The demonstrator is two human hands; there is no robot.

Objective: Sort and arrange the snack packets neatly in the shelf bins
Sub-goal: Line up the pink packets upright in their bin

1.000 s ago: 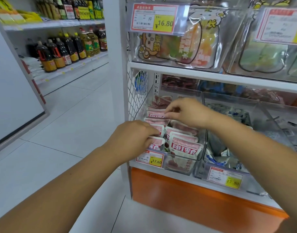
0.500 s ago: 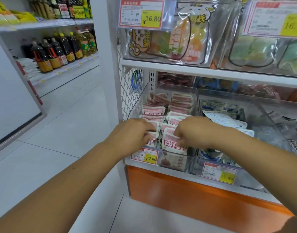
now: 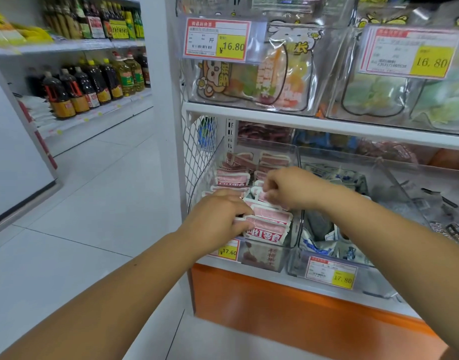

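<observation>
Your left arm [image 3: 119,294] stretched from the near left up toward the right, forearm bare and wrist straight. Your left hand [image 3: 218,216] was knuckles-up, its fingers curled, fingertips and thumb pinching the left edge of the front packet [image 3: 268,231]. Your right arm [image 3: 379,224] slanted from the near right toward the far left. Your right hand [image 3: 292,188] sat just beyond the left one, back up, its bent fingers pinching the top of another packet [image 3: 259,197]. The hands were near each other but not touching.

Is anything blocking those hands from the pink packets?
Nothing visible does. The left hand and right hand grip pink packets inside the open-topped clear bin; the shelf above sits clear of both.
</observation>
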